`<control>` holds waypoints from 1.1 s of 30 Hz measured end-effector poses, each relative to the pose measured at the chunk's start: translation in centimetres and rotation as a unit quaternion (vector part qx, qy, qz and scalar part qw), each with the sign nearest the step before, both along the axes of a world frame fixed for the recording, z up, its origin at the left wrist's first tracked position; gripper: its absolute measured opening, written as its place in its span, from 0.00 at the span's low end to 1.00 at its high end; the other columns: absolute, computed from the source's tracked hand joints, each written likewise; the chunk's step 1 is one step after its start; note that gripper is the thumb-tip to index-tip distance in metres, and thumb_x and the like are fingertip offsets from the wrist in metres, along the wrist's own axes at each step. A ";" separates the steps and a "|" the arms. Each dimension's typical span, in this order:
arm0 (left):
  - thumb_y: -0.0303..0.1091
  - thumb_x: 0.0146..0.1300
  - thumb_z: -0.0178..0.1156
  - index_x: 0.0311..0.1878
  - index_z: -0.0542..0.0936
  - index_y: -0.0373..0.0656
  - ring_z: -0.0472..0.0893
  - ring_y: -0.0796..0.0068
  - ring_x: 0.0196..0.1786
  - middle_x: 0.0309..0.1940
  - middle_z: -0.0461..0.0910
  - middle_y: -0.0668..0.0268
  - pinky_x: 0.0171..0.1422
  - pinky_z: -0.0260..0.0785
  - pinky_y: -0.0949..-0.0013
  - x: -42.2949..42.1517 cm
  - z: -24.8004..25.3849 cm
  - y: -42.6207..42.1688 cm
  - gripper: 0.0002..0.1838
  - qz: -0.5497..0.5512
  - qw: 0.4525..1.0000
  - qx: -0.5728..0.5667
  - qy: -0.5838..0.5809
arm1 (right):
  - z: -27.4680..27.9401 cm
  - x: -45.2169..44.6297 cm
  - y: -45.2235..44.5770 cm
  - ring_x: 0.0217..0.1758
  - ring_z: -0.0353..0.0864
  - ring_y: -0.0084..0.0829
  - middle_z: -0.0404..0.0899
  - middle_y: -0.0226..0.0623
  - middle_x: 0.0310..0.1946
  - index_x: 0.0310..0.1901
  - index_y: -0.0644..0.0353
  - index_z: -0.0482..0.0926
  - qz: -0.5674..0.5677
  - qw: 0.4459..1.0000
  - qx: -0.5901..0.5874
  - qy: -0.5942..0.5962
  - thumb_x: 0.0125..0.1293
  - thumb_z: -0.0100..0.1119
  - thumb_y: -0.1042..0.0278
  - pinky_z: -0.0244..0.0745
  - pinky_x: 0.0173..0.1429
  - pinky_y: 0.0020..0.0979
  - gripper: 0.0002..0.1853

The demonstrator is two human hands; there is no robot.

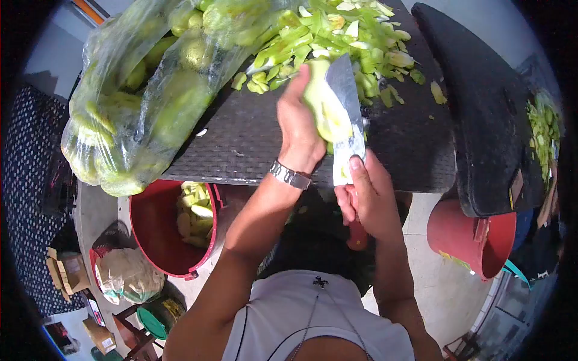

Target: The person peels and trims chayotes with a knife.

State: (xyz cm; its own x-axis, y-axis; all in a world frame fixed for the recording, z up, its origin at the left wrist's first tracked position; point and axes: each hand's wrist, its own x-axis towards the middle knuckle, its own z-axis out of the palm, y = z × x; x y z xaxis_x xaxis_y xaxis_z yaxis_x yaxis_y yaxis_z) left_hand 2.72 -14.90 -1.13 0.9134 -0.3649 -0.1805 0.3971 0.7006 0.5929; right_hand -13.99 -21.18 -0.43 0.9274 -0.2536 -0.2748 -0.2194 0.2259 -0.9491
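A partly peeled, pale green fruit, apparently a chayote (pixel 322 99), rests in my left hand (pixel 297 117), with the fingers behind it and the thumb along its side. My right hand (pixel 368 192) grips a broad-bladed cleaver (pixel 344 84) near the base of the blade. Its red handle end (pixel 357 236) shows below the fist. The blade lies against the right side of the chayote, and wet pale bits cling to its lower part. Beyond both hands, a heap of green and white peelings (pixel 337 36) covers the far part of the dark woven table (pixel 259 147).
A clear plastic bag (pixel 144 102) full of green chayotes lies at the table's left. Below it stands a red bucket (pixel 168 259) with peeled pieces (pixel 195 210). Another red bucket (pixel 448 231) is at right, near a black chair-like panel (pixel 481 120). A filled sack (pixel 127 274) sits lower left.
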 end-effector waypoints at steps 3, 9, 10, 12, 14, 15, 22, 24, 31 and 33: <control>0.53 0.77 0.54 0.54 0.79 0.40 0.87 0.66 0.40 0.40 0.86 0.61 0.49 0.80 0.62 3.1 0.8 1.5 0.23 0.041 0.998 -0.032 -0.042 | 0.8 -1.7 0.6 0.17 0.70 0.21 0.73 0.32 0.21 0.53 0.64 0.74 -0.015 0.998 -0.055 0.042 0.84 0.43 0.60 0.68 0.25 0.27 0.15; 0.69 0.75 0.41 0.56 0.78 0.35 0.83 0.39 0.50 0.49 0.83 0.45 0.58 0.76 0.45 2.2 0.8 2.9 0.40 -0.153 0.964 -0.211 -0.048 | 0.8 -0.7 -0.1 0.28 0.81 0.34 0.80 0.42 0.26 0.58 0.64 0.77 -0.066 0.929 -0.357 -0.066 0.81 0.52 0.59 0.75 0.37 0.35 0.17; 0.69 0.74 0.42 0.55 0.78 0.35 0.83 0.39 0.50 0.49 0.83 0.45 0.57 0.77 0.45 2.1 0.4 2.8 0.40 -0.154 0.963 -0.216 -0.044 | 0.9 -0.5 -0.2 0.30 0.84 0.37 0.82 0.44 0.27 0.57 0.64 0.78 -0.064 0.936 -0.343 -0.035 0.80 0.53 0.59 0.76 0.39 0.36 0.17; 0.70 0.73 0.44 0.55 0.78 0.36 0.83 0.39 0.50 0.48 0.82 0.45 0.56 0.78 0.45 1.9 -0.1 2.5 0.40 -0.138 0.967 -0.211 -0.049 | 1.4 -0.6 -0.2 0.32 0.87 0.41 0.83 0.47 0.28 0.55 0.65 0.78 -0.034 0.948 -0.317 0.010 0.79 0.56 0.58 0.77 0.40 0.39 0.17; 0.70 0.72 0.45 0.54 0.78 0.35 0.84 0.39 0.49 0.48 0.82 0.45 0.54 0.79 0.46 1.7 -0.5 2.2 0.40 -0.108 0.974 -0.189 -0.069 | 2.2 -0.7 -0.1 0.33 0.88 0.44 0.82 0.48 0.27 0.51 0.66 0.77 0.018 0.955 -0.293 0.038 0.78 0.57 0.56 0.78 0.40 0.40 0.18; 0.70 0.72 0.46 0.54 0.78 0.35 0.84 0.39 0.49 0.47 0.83 0.45 0.53 0.80 0.46 1.5 -0.5 2.2 0.40 -0.110 0.973 -0.195 -0.061 | 2.0 -0.7 0.0 0.33 0.88 0.46 0.82 0.49 0.27 0.49 0.66 0.77 0.023 0.949 -0.316 0.013 0.77 0.58 0.54 0.77 0.40 0.41 0.18; 0.71 0.71 0.47 0.54 0.78 0.36 0.86 0.40 0.45 0.46 0.84 0.45 0.50 0.81 0.48 0.1 -0.2 2.0 0.40 -0.113 0.967 -0.223 -0.055 | 0.2 0.3 0.5 0.30 0.86 0.53 0.82 0.50 0.26 0.43 0.67 0.76 0.008 0.932 -0.354 -0.072 0.75 0.61 0.49 0.77 0.36 0.45 0.22; 0.71 0.71 0.47 0.54 0.78 0.36 0.86 0.40 0.45 0.46 0.84 0.45 0.50 0.81 0.48 0.0 -0.2 2.2 0.40 -0.106 0.971 -0.207 -0.057 | 0.4 0.3 0.5 0.30 0.86 0.53 0.82 0.50 0.26 0.43 0.67 0.76 0.019 0.938 -0.341 -0.066 0.76 0.61 0.50 0.77 0.36 0.45 0.22; 0.70 0.73 0.45 0.53 0.77 0.37 0.86 0.42 0.43 0.45 0.83 0.46 0.48 0.82 0.50 -0.3 -0.1 2.0 0.39 -0.082 0.977 -0.190 -0.055 | 0.2 1.0 1.1 0.21 0.73 0.39 0.69 0.47 0.18 0.35 0.65 0.73 -0.009 0.938 -0.329 -0.104 0.80 0.49 0.46 0.65 0.30 0.40 0.26; 0.70 0.74 0.44 0.54 0.77 0.37 0.85 0.42 0.43 0.44 0.83 0.46 0.47 0.82 0.49 -0.7 0.1 1.9 0.38 -0.078 0.978 -0.184 -0.059 | -0.1 1.1 0.9 0.21 0.72 0.40 0.69 0.48 0.18 0.35 0.65 0.73 -0.002 0.939 -0.329 -0.095 0.80 0.49 0.45 0.65 0.30 0.41 0.27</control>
